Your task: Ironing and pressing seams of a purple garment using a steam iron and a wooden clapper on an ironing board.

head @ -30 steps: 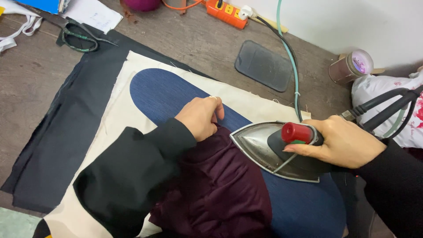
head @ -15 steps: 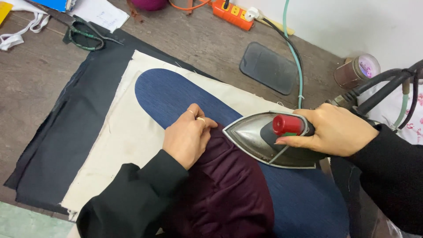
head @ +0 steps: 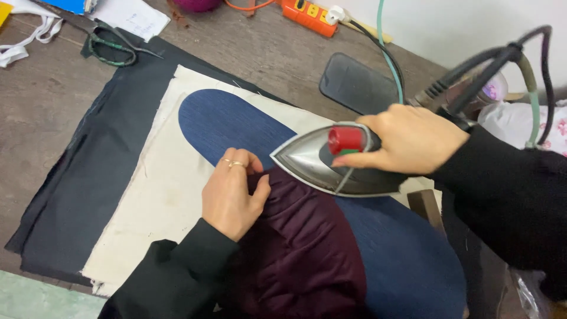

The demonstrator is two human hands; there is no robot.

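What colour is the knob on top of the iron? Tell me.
Red: the knob on the iron under the right hand, seen in the head view.

Saw no screens or signs. Spotted a white printed paper sheet [head: 131, 20] lying flat at the top left of the table [head: 277, 59], beside a flat blue package [head: 68, 5] cut off by the frame edge. Noted a small round container [head: 496, 93] with a pale, purple-dotted top at far right, half hidden behind dark cables [head: 472, 77], and just beside it a white plastic bag [head: 546, 127] printed with pink flowers
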